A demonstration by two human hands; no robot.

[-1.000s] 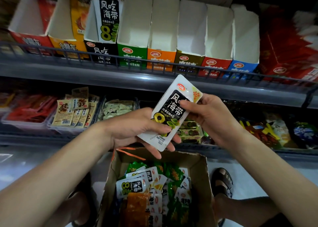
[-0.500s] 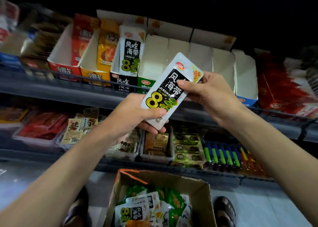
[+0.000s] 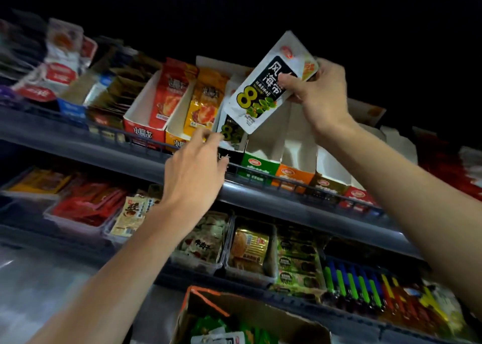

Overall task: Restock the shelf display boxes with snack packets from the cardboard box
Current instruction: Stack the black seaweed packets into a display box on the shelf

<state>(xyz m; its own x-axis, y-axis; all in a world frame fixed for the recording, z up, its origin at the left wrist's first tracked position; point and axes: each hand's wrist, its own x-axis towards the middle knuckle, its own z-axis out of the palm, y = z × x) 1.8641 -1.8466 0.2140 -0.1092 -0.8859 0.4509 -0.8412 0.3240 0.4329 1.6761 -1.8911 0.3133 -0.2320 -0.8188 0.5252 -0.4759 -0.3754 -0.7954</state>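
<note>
Seaweed packet [image 3: 263, 88]: raised since a second ago from above the cardboard box [image 3: 250, 317] to just over the black display box [image 3: 229, 140], tilted. Right hand [image 3: 317, 93] grip: clenched on the packet's upper end. Left hand [image 3: 197, 161] grip: now released from it, fingers loose, reaching the black display box's front; insertion judged imminent.

Grey metal shelf rail [image 3: 78, 145], clear trays of red packets [image 3: 88, 208] on lower shelf, gold-wrapped snacks [image 3: 250, 249] beside green packets [image 3: 297, 263], coloured lighters [image 3: 360, 286] far right, background dark.
</note>
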